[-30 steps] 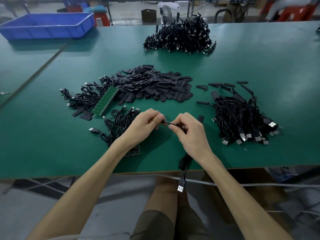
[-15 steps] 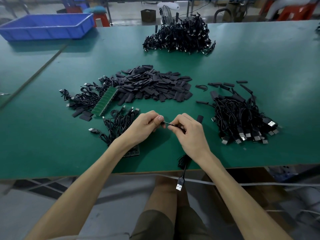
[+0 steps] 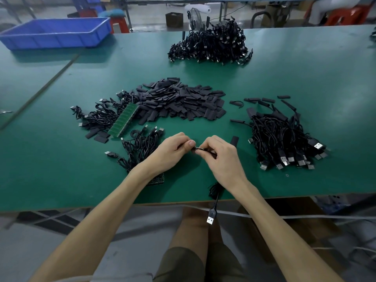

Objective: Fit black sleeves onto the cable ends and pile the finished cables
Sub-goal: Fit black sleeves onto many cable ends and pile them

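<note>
Just one cable (image 3: 211,216) between two hands (image 3: 169,152) (image 3: 222,157)

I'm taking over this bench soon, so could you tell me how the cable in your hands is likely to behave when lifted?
Probably floppy: the cable bunches at the table edge and its plug dangles below. Likely light, since the left hand and right hand merely pinch it. The hanging plug may swing.

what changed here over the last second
Very little. The left hand and right hand closed in slightly, so less of the cable end shows between them. Both keep pinching it; the USB plug still hangs off the table, and the sleeve pile and right cable heap have not moved.
</note>
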